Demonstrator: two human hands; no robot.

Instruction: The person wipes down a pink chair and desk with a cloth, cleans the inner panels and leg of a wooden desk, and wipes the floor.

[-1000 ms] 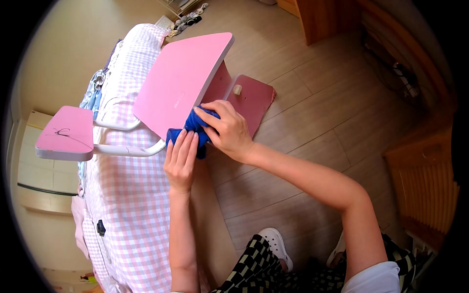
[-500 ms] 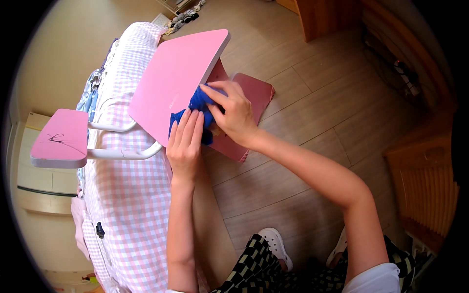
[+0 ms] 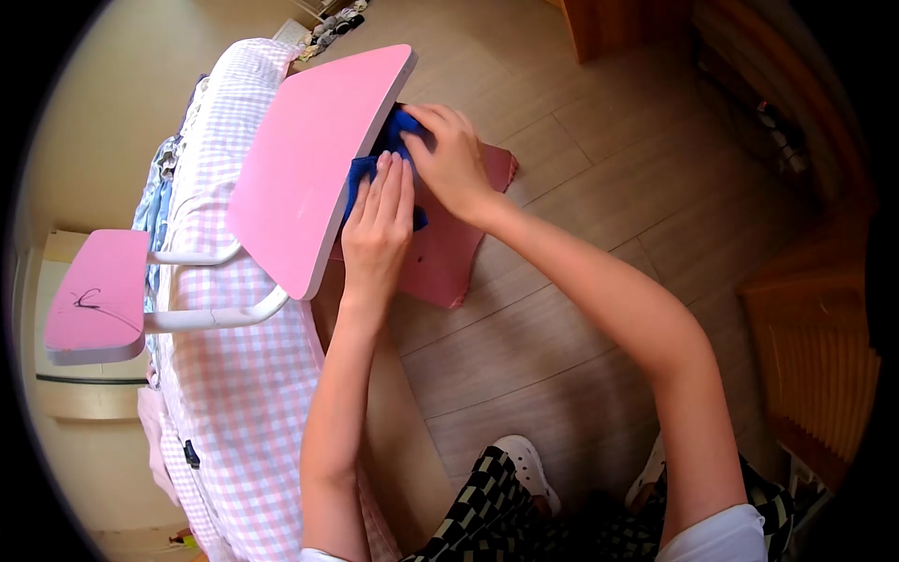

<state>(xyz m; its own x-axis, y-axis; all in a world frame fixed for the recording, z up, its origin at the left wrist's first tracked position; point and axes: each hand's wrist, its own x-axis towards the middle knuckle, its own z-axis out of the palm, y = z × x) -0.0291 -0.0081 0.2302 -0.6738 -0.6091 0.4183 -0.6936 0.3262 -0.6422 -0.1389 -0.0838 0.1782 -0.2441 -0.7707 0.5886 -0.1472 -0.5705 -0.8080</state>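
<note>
Lying along the right edge of the large pink board (image 3: 309,178), a bunched blue cloth (image 3: 361,175) sits under both hands. That edge slants from far right to near left, and the cloth's visible stretch follows roughly the same line, just left of and beyond the fingers. The right hand (image 3: 449,164) has the far end, pinching it between thumb and fingers; the left hand (image 3: 379,220) lies over the near end, its fingers extended and mostly close together, the thumb hidden, so I cannot tell whether it pinches too. Of the two, the left is nearer the board's near corner, with a bare length of edge between. Below and right of the hands is a lower pink panel (image 3: 440,272); to the left, white tubes (image 3: 220,317) reach a small pink panel (image 3: 98,290) beside the checked bedding (image 3: 243,393).
</note>
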